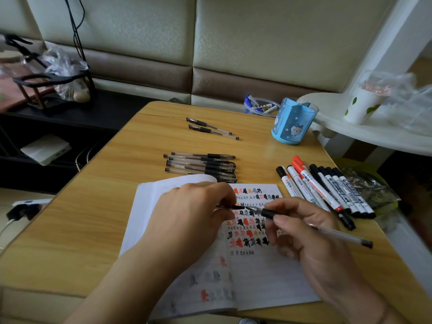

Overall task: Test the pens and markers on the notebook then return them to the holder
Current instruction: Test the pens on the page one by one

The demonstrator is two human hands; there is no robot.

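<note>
An open notebook [257, 277] full of red and black test marks lies at the table's near edge. Above it my right hand [311, 239] grips a clear black-ink gel pen [339, 236], its tip pointing left. My left hand [194, 213] pinches the pen's black cap [230, 206] right at that tip. Several capped gel pens [201, 166] lie in a row beyond the notebook, with two more gel pens [211, 128] farther back. A row of black and red whiteboard markers [327, 190] lies to the right. The blue pen holder [292, 122] stands at the back right.
A clear cup [259, 107] with blue markers sits behind the holder. A white side table [374, 129] with a paper cup [360, 106] and plastic bags overhangs the right edge. A crumpled wrapper [371, 188] lies beside the markers. The wooden table [93, 218] drops off on the left.
</note>
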